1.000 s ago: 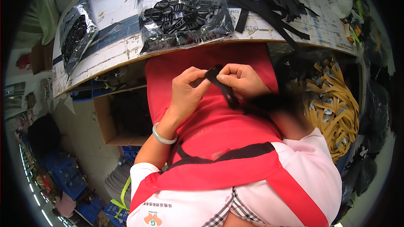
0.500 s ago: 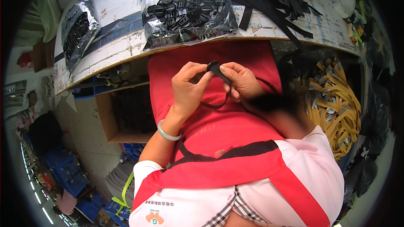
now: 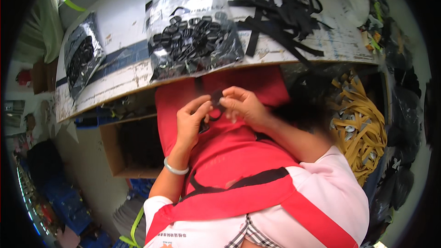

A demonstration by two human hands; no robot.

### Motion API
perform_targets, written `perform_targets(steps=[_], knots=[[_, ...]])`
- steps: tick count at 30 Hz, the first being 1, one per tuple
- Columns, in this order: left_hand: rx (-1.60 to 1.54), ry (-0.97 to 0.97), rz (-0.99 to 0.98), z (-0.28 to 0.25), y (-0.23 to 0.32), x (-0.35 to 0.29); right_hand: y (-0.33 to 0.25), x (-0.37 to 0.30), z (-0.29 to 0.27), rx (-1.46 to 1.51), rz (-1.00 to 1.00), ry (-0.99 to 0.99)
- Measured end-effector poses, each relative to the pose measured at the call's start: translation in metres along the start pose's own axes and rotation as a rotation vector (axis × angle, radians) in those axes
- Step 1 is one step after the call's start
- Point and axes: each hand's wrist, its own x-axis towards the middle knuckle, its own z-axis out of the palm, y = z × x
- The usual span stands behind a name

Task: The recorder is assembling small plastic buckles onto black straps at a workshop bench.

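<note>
In front of the red apron (image 3: 229, 151), both hands are raised close together at a small black webbing strap (image 3: 217, 95). My left hand (image 3: 190, 117), with a pale bangle on its wrist, pinches the strap between thumb and fingers. A loop of the strap hangs by that hand's fingers. My right hand (image 3: 245, 106) has its thumb and forefinger closed at the strap's other side, slightly smeared by motion. Whether a buckle sits on the strap between the fingertips, I cannot tell.
On the worn white table (image 3: 126, 76) lie a clear bag of black buckles (image 3: 193, 36), a smaller bag of black parts (image 3: 84, 55) and loose black straps (image 3: 287, 14). Yellow-brown strips (image 3: 360, 128) are heaped at the right. An open carton (image 3: 110, 151) stands under the table at left.
The view has shifted, so the table and hands sit lower. The hands have spread slightly apart on the strap, and my right hand has turned, its fingers now pointing left.
</note>
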Motion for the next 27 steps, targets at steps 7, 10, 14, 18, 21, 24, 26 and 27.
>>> perform_targets(steps=[7,10,14,18,21,24,26,27], knots=[[-0.076,-0.098,-0.079,-0.001,0.009,-0.004,-0.005,-0.011,0.021,-0.666,-0.89,0.055],[-0.029,-0.031,0.044,0.005,0.015,-0.006,-0.039,-0.033,0.032,-0.742,-0.798,0.026],[-0.04,-0.008,0.167,0.004,0.008,-0.002,-0.032,-0.016,0.011,-0.531,-0.051,-0.087],[0.078,-0.055,0.216,-0.001,0.004,-0.009,-0.021,-0.012,0.008,-0.453,0.054,-0.109],[0.157,-0.109,0.307,-0.003,0.002,-0.011,-0.021,-0.008,0.013,-0.321,0.094,-0.063],[0.119,-0.127,0.334,-0.01,-0.001,-0.008,-0.015,-0.004,0.008,-0.081,0.109,-0.038],[0.142,-0.138,0.358,-0.015,0.001,-0.012,-0.013,0.003,0.003,-0.031,0.203,-0.102],[0.167,-0.16,0.378,-0.017,0.003,-0.015,-0.013,0.005,0.003,0.008,0.266,-0.203]])
